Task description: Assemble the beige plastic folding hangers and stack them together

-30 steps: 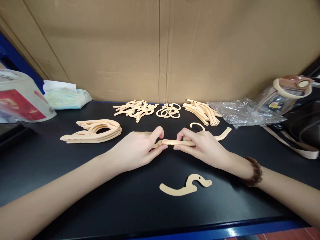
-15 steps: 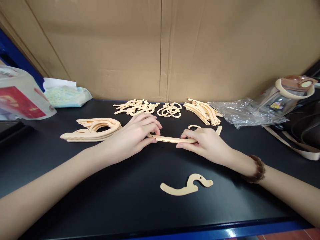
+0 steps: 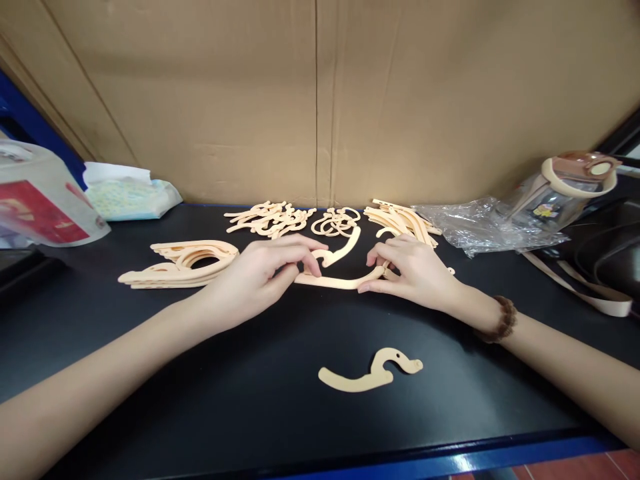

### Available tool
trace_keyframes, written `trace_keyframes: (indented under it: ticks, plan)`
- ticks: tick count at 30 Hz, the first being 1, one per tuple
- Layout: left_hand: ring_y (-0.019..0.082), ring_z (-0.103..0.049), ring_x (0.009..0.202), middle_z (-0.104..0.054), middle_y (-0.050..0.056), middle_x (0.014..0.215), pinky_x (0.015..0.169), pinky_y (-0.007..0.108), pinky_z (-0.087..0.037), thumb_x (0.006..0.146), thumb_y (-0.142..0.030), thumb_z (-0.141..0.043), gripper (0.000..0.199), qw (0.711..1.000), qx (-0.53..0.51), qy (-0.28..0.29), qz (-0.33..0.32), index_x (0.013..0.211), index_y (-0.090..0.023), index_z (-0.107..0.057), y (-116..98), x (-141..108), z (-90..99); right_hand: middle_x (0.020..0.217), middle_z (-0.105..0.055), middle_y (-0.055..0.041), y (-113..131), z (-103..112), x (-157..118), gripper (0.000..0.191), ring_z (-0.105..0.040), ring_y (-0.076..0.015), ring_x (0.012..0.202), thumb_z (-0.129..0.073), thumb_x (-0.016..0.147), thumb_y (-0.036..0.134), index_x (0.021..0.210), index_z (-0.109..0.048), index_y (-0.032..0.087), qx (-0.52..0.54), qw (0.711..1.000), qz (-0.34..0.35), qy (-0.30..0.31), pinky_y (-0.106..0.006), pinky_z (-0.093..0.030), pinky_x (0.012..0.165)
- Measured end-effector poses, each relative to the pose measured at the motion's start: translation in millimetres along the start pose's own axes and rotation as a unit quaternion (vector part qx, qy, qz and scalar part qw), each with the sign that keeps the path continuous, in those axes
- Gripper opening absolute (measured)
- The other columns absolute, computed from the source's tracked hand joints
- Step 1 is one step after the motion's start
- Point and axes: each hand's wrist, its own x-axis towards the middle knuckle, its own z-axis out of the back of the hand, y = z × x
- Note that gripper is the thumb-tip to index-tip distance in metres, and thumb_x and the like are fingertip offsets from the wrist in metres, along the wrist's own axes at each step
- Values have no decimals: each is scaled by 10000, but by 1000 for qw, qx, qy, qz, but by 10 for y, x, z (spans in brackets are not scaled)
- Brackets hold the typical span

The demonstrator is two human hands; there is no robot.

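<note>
Between my hands is a long beige plastic piece [image 3: 333, 283], low over the black table. My left hand [image 3: 270, 270] is closed on its left end, and my right hand [image 3: 413, 270] pinches its right end. A curved beige arm [image 3: 345, 250] rises beside my left fingertips. The tip of a small beige hook [image 3: 384, 232] shows behind my right hand, the rest of it hidden. In front of both hands a loose S-shaped beige piece [image 3: 355, 383] lies flat on the table.
Stacked beige frames [image 3: 175, 273] sit left of my left hand. Behind are piles of curved arms [image 3: 270, 219], hooks [image 3: 336, 221] and long bars [image 3: 400, 220]. Clear plastic wrap [image 3: 475, 223] and a bottle [image 3: 555, 200] stand right; a tissue pack [image 3: 131, 193] lies back left.
The long piece has turned between my hands, and a curved arm now stands out above it near my left fingers. My right hand has shifted slightly left.
</note>
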Motion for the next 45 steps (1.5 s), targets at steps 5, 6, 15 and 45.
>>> trace_keyframes:
  ticks: [5,6,15,45]
  plan:
    - [168,-631,936,-638,27,1164,774,270,-496,914,-357,-488,274,998,32,48,23,1147,-223,-539,-36,-52,-21,745,-624,-37,37,-33,-8,513,-581,-197,712,-553,769,691,880,-503,193,-11,999,-4,-31,-303,-411,695]
    - [179,-625,962,-628,30,1181,789,279,-496,890,-395,-534,331,997,49,53,15,1177,-229,-524,-29,-58,-25,757,-624,-41,43,-36,-10,528,-581,-198,703,-549,763,702,892,-494,193,-15,999,-8,-37,-302,-413,677]
    - [180,-595,1039,-632,47,1187,885,300,-467,946,-149,-424,289,977,160,96,-102,1171,-208,-596,43,-46,-84,729,-629,-22,102,-35,-7,513,-617,-217,758,-568,815,614,1068,-508,171,-27,999,17,1,-334,-438,742]
    - [171,-540,835,-560,12,932,687,273,-422,714,-88,-503,201,973,127,182,-57,868,-197,-572,-15,-44,0,1068,-590,-82,91,-28,-35,458,-573,-190,865,-528,900,486,1223,-604,170,-5,996,39,83,-364,-432,823]
